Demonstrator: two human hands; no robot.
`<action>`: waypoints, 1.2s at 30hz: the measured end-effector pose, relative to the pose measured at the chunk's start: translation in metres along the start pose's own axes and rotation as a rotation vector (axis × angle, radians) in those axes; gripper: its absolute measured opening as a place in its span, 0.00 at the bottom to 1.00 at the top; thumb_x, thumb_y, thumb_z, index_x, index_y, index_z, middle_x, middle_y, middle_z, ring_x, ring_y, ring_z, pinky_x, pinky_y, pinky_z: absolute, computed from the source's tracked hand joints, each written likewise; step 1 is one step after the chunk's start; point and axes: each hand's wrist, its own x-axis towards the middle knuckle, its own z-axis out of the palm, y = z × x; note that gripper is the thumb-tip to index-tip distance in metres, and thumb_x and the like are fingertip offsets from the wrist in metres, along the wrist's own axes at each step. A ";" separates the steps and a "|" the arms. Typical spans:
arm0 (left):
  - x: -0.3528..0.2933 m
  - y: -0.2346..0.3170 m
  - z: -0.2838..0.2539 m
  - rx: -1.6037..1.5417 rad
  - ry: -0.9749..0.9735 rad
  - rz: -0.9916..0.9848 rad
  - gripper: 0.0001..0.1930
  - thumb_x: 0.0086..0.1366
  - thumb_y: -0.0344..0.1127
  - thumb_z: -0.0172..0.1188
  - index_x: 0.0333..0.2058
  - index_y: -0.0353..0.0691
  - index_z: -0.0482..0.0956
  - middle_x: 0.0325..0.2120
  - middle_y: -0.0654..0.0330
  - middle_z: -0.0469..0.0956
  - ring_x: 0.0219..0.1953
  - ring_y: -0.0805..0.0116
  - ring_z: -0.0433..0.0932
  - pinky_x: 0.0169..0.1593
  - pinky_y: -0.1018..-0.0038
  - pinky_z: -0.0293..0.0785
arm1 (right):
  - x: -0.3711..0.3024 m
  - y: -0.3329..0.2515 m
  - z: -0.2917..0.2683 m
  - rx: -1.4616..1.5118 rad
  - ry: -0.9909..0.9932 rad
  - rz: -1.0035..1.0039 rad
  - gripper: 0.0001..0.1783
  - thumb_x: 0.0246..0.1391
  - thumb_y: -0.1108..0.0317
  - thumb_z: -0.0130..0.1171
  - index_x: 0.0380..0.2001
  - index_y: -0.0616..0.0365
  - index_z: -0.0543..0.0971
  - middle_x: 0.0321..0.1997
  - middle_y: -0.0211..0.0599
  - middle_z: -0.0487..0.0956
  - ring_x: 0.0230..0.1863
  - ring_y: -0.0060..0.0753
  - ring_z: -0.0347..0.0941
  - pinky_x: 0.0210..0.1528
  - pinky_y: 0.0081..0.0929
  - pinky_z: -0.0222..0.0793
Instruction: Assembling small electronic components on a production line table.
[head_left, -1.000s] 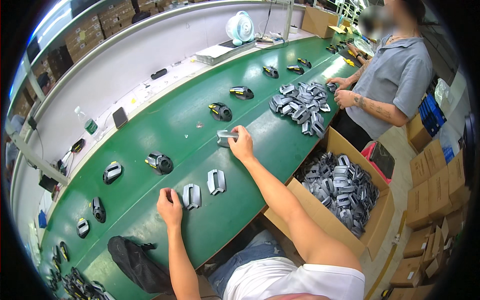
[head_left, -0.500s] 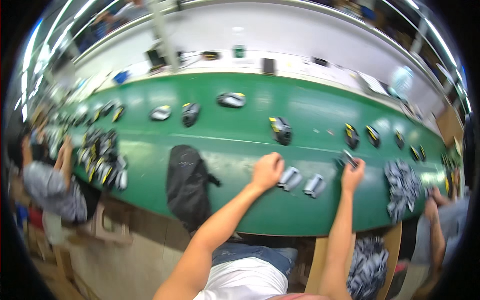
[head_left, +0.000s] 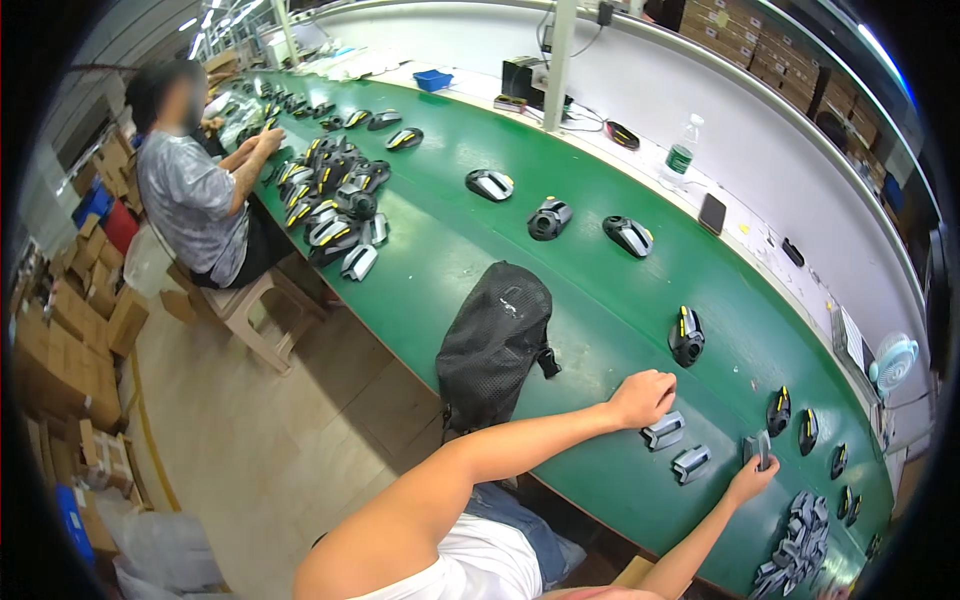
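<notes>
My left hand (head_left: 643, 398) rests on the green table with its fingers curled in; whatever it may hold is hidden. Just beside it lie two grey plastic shell pieces, a nearer-to-the-hand grey piece (head_left: 663, 431) and another grey piece (head_left: 692, 463). To the right, my right hand (head_left: 750, 480) is closed around a grey plastic part (head_left: 758, 450), gripped upright above the table. Beyond the hands stands a black and grey part with yellow marks (head_left: 687, 336). A heap of loose grey parts (head_left: 793, 545) lies to the right of my right forearm.
A black mesh bag (head_left: 497, 335) lies on the green table (head_left: 590, 310) left of my arm. Several black-grey parts line the far side; a pile of them (head_left: 335, 195) sits at left near a seated person (head_left: 195, 180). A bottle (head_left: 682, 150) and phone (head_left: 712, 213) stand on the back ledge.
The view has swung to the left, showing more of the seated person and stacked boxes. My left hand stays by the two grey pieces; my right hand still holds a grey part.
</notes>
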 end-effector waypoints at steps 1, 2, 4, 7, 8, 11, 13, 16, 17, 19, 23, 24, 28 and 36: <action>-0.002 -0.002 -0.002 0.011 -0.008 -0.005 0.05 0.54 0.32 0.52 0.26 0.37 0.67 0.21 0.53 0.72 0.29 0.52 0.71 0.34 0.60 0.68 | -0.004 -0.006 0.002 -0.022 -0.008 -0.006 0.17 0.50 0.63 0.51 0.40 0.64 0.68 0.35 0.45 0.73 0.37 0.44 0.70 0.41 0.34 0.64; -0.003 -0.005 -0.003 0.020 -0.017 -0.010 0.05 0.54 0.32 0.52 0.26 0.37 0.67 0.22 0.53 0.72 0.29 0.52 0.71 0.33 0.60 0.68 | -0.004 -0.006 0.008 -0.013 -0.027 -0.013 0.17 0.50 0.63 0.51 0.40 0.64 0.68 0.35 0.45 0.73 0.37 0.44 0.70 0.41 0.34 0.64; -0.001 -0.004 0.000 0.022 -0.004 -0.004 0.05 0.54 0.31 0.51 0.26 0.37 0.67 0.22 0.53 0.72 0.29 0.52 0.71 0.33 0.60 0.68 | -0.002 -0.001 0.005 -0.019 -0.009 -0.033 0.17 0.50 0.63 0.51 0.39 0.64 0.69 0.36 0.45 0.73 0.36 0.44 0.70 0.40 0.34 0.64; -0.001 -0.007 0.000 0.005 0.001 0.029 0.05 0.54 0.32 0.52 0.26 0.38 0.68 0.22 0.54 0.71 0.30 0.53 0.71 0.33 0.61 0.67 | -0.002 -0.007 0.002 -0.010 -0.022 -0.018 0.17 0.50 0.63 0.51 0.39 0.64 0.69 0.36 0.46 0.73 0.37 0.44 0.70 0.41 0.34 0.64; -0.002 -0.008 -0.001 0.013 0.007 0.023 0.05 0.54 0.32 0.52 0.26 0.38 0.68 0.22 0.54 0.71 0.30 0.53 0.71 0.33 0.61 0.67 | -0.004 -0.010 0.003 0.003 -0.029 -0.006 0.17 0.50 0.63 0.51 0.39 0.64 0.69 0.36 0.46 0.73 0.36 0.45 0.70 0.41 0.34 0.64; -0.002 -0.007 -0.001 0.013 0.016 -0.005 0.05 0.53 0.31 0.51 0.26 0.36 0.67 0.22 0.53 0.72 0.29 0.52 0.71 0.34 0.60 0.67 | 0.000 0.004 0.010 -0.040 0.022 -0.103 0.17 0.49 0.64 0.51 0.40 0.64 0.70 0.37 0.47 0.74 0.38 0.47 0.70 0.42 0.36 0.64; 0.001 -0.010 0.009 0.038 0.013 0.019 0.05 0.53 0.31 0.51 0.26 0.36 0.67 0.22 0.52 0.72 0.29 0.51 0.71 0.34 0.59 0.67 | 0.008 0.020 0.010 -0.055 0.023 -0.084 0.18 0.49 0.64 0.51 0.41 0.64 0.70 0.37 0.48 0.74 0.39 0.47 0.70 0.42 0.36 0.64; 0.000 -0.009 0.011 0.021 0.005 0.033 0.05 0.53 0.32 0.52 0.27 0.38 0.67 0.22 0.53 0.71 0.29 0.52 0.70 0.33 0.59 0.66 | 0.009 0.017 0.004 -0.095 0.064 -0.050 0.18 0.50 0.63 0.51 0.42 0.64 0.70 0.38 0.49 0.75 0.40 0.49 0.71 0.43 0.36 0.65; -0.002 -0.011 0.008 0.035 0.015 0.021 0.05 0.53 0.32 0.52 0.27 0.38 0.67 0.22 0.53 0.71 0.29 0.52 0.70 0.33 0.59 0.66 | 0.010 0.018 0.008 -0.079 0.099 -0.078 0.17 0.51 0.63 0.51 0.41 0.62 0.70 0.39 0.48 0.75 0.41 0.48 0.72 0.43 0.37 0.65; -0.002 -0.010 0.009 -0.013 0.023 0.032 0.05 0.52 0.31 0.51 0.26 0.37 0.67 0.22 0.52 0.71 0.29 0.50 0.70 0.34 0.59 0.66 | 0.009 0.014 0.007 -0.103 0.086 -0.072 0.17 0.51 0.62 0.51 0.41 0.62 0.71 0.38 0.48 0.75 0.41 0.48 0.72 0.42 0.37 0.65; -0.003 -0.013 0.011 0.003 0.053 0.050 0.05 0.53 0.31 0.52 0.26 0.38 0.66 0.20 0.53 0.69 0.28 0.52 0.69 0.33 0.60 0.65 | 0.008 0.012 0.009 -0.122 0.042 -0.075 0.16 0.52 0.61 0.51 0.40 0.60 0.71 0.39 0.46 0.76 0.40 0.48 0.73 0.41 0.37 0.66; -0.003 -0.011 0.011 0.006 0.041 0.044 0.05 0.53 0.31 0.52 0.26 0.38 0.66 0.20 0.53 0.69 0.28 0.52 0.69 0.33 0.60 0.65 | 0.008 0.014 0.009 -0.078 0.068 -0.074 0.16 0.53 0.61 0.51 0.40 0.60 0.71 0.39 0.46 0.76 0.40 0.48 0.73 0.41 0.37 0.66; -0.003 -0.012 0.012 0.019 0.040 0.044 0.05 0.52 0.31 0.52 0.26 0.38 0.66 0.20 0.53 0.69 0.28 0.52 0.69 0.33 0.60 0.65 | 0.009 0.011 0.007 -0.190 -0.036 -0.030 0.16 0.53 0.61 0.51 0.41 0.60 0.72 0.40 0.46 0.76 0.41 0.47 0.73 0.42 0.36 0.66; -0.001 -0.010 0.011 0.014 0.025 0.021 0.05 0.52 0.31 0.52 0.26 0.37 0.67 0.21 0.52 0.70 0.29 0.51 0.70 0.34 0.59 0.65 | 0.015 0.024 0.010 -0.151 -0.061 -0.161 0.15 0.54 0.64 0.50 0.41 0.63 0.73 0.40 0.47 0.76 0.42 0.46 0.72 0.44 0.33 0.66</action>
